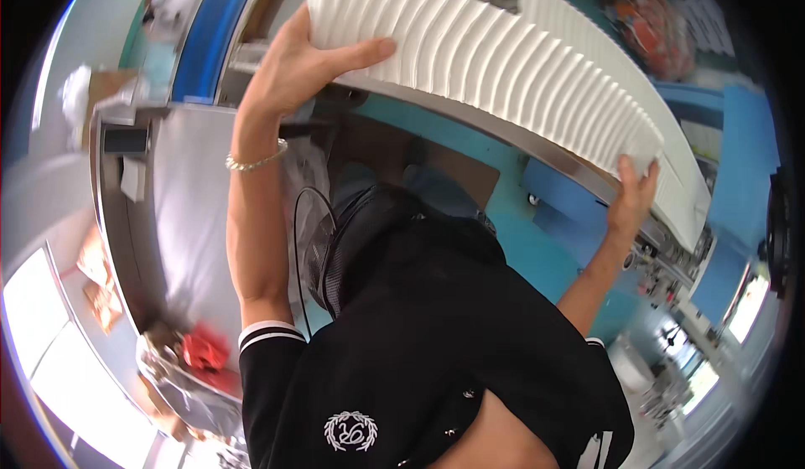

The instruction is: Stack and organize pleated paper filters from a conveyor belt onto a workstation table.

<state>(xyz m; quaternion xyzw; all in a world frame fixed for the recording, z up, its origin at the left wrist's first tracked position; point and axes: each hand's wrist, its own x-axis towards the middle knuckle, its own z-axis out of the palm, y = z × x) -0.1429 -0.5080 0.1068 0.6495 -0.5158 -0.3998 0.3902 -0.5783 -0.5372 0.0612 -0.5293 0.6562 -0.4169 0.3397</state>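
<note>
A long white panel with many raised ribs (478, 58) stretches across the upper part of the view, slanting down to the right. My left hand (298, 62) grips its left end, thumb on the ribbed face and fingers hidden behind it. At the other end, my right hand (631, 199) holds the lower corner with its fingertips; part of its grip is out of sight. Behind the ribbed panel, a second white piece with a similar ribbed edge (686, 205) shows along the right.
A metal-edged bench (579, 171) runs under the panel. To the left are a blue strip (214, 33) and a pale grey tabletop (197, 209). A red bag (204, 347) lies at lower left. Blue cabinets (562, 209) stand beyond the teal floor (524, 247).
</note>
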